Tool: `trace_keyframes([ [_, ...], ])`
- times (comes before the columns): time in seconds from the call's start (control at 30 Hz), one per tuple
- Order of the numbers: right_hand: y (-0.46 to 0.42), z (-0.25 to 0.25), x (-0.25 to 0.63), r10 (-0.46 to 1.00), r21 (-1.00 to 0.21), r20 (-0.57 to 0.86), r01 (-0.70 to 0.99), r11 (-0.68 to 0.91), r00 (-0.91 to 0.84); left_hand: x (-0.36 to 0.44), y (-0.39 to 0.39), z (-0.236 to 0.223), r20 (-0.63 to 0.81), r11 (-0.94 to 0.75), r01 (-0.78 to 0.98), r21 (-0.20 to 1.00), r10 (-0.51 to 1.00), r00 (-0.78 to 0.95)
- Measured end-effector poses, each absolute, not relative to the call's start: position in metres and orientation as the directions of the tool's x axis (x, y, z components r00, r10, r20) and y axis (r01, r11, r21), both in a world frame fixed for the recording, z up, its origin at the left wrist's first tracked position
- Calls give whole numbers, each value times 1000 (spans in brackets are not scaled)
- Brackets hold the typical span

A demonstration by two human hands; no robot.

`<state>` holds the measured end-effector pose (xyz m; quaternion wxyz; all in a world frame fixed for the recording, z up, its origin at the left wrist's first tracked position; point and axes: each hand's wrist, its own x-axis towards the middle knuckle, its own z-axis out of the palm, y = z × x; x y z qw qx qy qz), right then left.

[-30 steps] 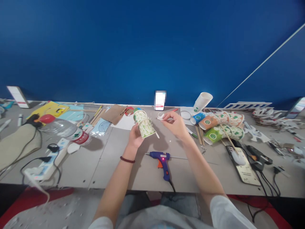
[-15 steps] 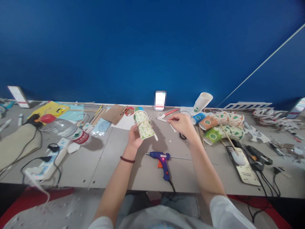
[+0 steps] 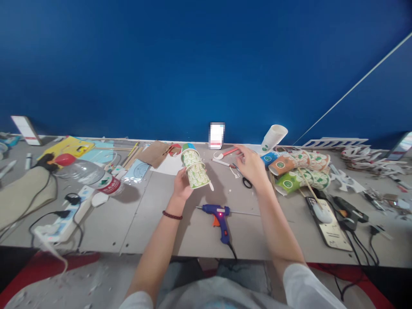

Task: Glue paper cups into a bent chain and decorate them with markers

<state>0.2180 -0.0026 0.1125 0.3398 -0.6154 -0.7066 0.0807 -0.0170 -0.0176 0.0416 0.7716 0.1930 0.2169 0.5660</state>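
Note:
My left hand [image 3: 182,184] is closed around a row of joined paper cups [image 3: 197,174] with a green leaf pattern and a blue one at the far end. A small white piece [image 3: 211,186] sticks out at the near rim. Fingers parted, my right hand [image 3: 252,167] hovers by the end of a red pen-like stick [image 3: 231,151] and beside scissors [image 3: 247,183] with black handles. A white marker [image 3: 222,162] lies just left of its fingertips. Whether the fingers touch the red stick or the scissors is hard to make out.
A blue hot glue gun [image 3: 219,214] with a lit red light lies in front. More decorated cups [image 3: 299,167] and stacked white cups [image 3: 273,136] are to the right. Leftward lie a plastic bottle [image 3: 96,177] and a power strip [image 3: 72,216]. A phone [image 3: 216,135] leans against the wall.
My right hand has left the white marker and shifted slightly right and away from me, its fingers now apart. The scissors' handle shows more. My left hand and the cups have hardly moved.

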Motion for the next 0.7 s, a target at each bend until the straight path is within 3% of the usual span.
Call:
trace_keyframes([
  [0.17,-2,111,218,940,-523,340,829,200,-12,-16,-17,40,-127,280,-795,538,959,252],
  [0.3,-2,109,209,931,-675,351,662,325,-99,-17,-16,35,-138,278,-800,532,960,242],
  [0.43,-7,107,190,960,-842,267,463,276,-86,-17,-14,28,-138,254,-780,572,967,214],
  [0.57,-16,105,171,964,-911,212,324,254,-160,-14,-14,25,-68,169,-756,632,984,163],
  [0.7,-22,103,162,966,-916,199,320,244,-167,-12,-14,26,-14,124,-734,667,988,154],
])
